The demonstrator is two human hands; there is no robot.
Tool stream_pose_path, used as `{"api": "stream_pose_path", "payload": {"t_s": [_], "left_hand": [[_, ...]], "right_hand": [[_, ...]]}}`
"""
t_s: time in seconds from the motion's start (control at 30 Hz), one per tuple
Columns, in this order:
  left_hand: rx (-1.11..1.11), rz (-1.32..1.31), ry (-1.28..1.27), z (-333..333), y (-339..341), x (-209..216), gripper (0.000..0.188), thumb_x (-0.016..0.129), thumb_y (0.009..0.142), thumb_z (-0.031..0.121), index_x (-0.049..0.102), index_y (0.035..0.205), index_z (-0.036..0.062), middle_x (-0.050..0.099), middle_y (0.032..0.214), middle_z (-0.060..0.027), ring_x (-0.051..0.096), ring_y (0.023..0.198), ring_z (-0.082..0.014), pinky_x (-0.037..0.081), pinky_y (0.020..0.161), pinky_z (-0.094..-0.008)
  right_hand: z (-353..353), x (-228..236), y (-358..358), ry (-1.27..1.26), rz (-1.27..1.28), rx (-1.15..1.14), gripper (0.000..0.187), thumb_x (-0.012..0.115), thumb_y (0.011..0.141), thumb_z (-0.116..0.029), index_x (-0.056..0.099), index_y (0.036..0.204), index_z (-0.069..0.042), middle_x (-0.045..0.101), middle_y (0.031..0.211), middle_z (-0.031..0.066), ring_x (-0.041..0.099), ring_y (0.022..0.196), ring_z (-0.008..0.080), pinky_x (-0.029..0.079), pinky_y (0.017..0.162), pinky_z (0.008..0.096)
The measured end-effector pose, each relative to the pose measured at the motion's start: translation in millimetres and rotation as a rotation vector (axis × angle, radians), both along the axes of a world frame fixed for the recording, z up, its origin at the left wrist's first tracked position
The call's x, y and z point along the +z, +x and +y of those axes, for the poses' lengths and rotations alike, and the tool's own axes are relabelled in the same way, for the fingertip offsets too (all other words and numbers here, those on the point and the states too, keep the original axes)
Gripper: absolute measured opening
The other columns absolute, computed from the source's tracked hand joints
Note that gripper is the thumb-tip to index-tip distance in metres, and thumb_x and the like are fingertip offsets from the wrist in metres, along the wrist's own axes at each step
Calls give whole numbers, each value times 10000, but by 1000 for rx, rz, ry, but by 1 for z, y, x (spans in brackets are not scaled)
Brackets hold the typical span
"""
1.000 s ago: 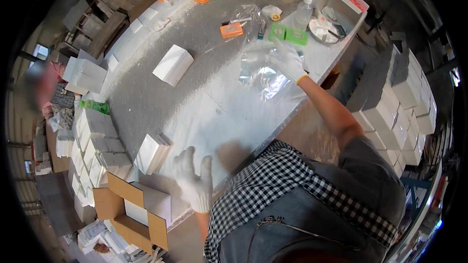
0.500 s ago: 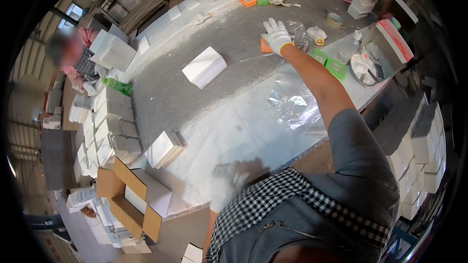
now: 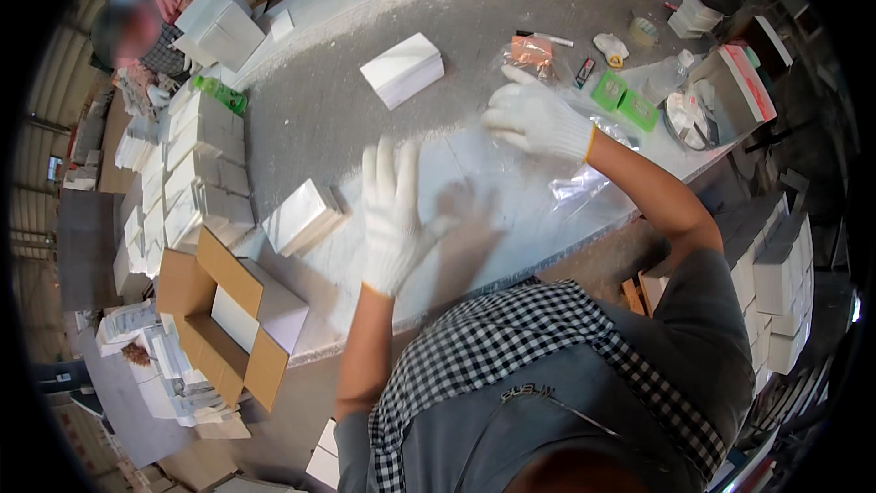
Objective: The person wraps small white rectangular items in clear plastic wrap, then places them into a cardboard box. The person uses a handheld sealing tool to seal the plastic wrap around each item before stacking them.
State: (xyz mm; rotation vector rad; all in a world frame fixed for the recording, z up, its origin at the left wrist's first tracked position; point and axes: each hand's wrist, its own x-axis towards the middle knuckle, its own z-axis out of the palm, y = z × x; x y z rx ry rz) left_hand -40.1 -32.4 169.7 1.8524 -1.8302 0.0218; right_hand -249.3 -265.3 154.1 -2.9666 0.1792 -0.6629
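Observation:
Both my hands wear white knit gloves. My left hand (image 3: pixel 392 210) is over the pale near part of the table, palm down with fingers stretched and thumb apart, holding nothing. My right hand (image 3: pixel 538 119) hovers over clear plastic film (image 3: pixel 584 184), its fingers partly bent and apart, nothing visible in them. Just beyond it lies an orange block (image 3: pixel 531 50) in crumpled clear plastic, beside a marker (image 3: pixel 547 38). A white tile stack (image 3: pixel 401 73) sits ahead of my hands. Another tile stack (image 3: pixel 304 217) is left of my left hand.
An open cardboard box (image 3: pixel 260 361) stands at the near left. Behind it rise tall stacks of white tiles (image 3: pixel 205 173) and a green bottle (image 3: pixel 219 94). Green blocks (image 3: pixel 625 100), a tape roll (image 3: pixel 643 31) and a bowl (image 3: pixel 691 120) lie right. A person (image 3: pixel 137 36) works far left.
My left hand has risen from beside my apron to over the table. My right hand has drawn back from the orange block toward me. The view has shifted.

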Motion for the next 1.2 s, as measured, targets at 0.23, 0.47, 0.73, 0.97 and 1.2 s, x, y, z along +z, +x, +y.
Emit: {"api": "stream_pose_path", "payload": {"t_s": [0.23, 0.47, 0.73, 0.97, 1.2], "left_hand": [[-287, -145, 66, -17, -2, -4, 609, 876, 726, 257, 662, 1270, 88, 524, 1497, -167, 444, 1400, -450, 392, 1154, -529], [-418, 47, 66, 22, 37, 2, 75, 773, 804, 136, 734, 849, 89, 738, 1118, -72, 640, 1165, -323, 436, 1037, -518], [-170, -408, 39, 80, 98, 67, 92, 776, 743, 111, 732, 817, 78, 735, 1093, -74, 635, 1175, -329, 410, 1100, -547], [-31, -620, 20, 72, 144, 75, 83, 719, 792, 167, 769, 821, 108, 710, 984, -75, 635, 1068, -326, 447, 987, -456], [95, -863, 313, -21, 103, -12, 152, 717, 810, 264, 816, 914, 213, 701, 1128, -62, 586, 1224, -301, 375, 1110, -533]], "right_hand": [[91, 9, -5, 17, -17, 43, 113, 692, 892, -250, 727, 976, -183, 617, 790, 63, 637, 858, 260, 414, 1144, 484], [132, -26, -9, 357, 156, -35, 197, 662, 887, -287, 779, 1002, -178, 689, 794, 95, 643, 785, 264, 453, 1011, 475], [174, -38, -5, 255, 240, 19, 176, 669, 872, -287, 801, 849, -174, 680, 720, 92, 644, 715, 274, 472, 939, 441], [221, -46, -12, 521, 403, -37, 202, 702, 863, -300, 789, 831, -120, 667, 692, 104, 637, 695, 296, 507, 762, 399], [266, -85, -47, 1077, 481, -177, 282, 704, 872, -369, 827, 945, -126, 780, 907, 98, 736, 841, 266, 561, 769, 368]]}}
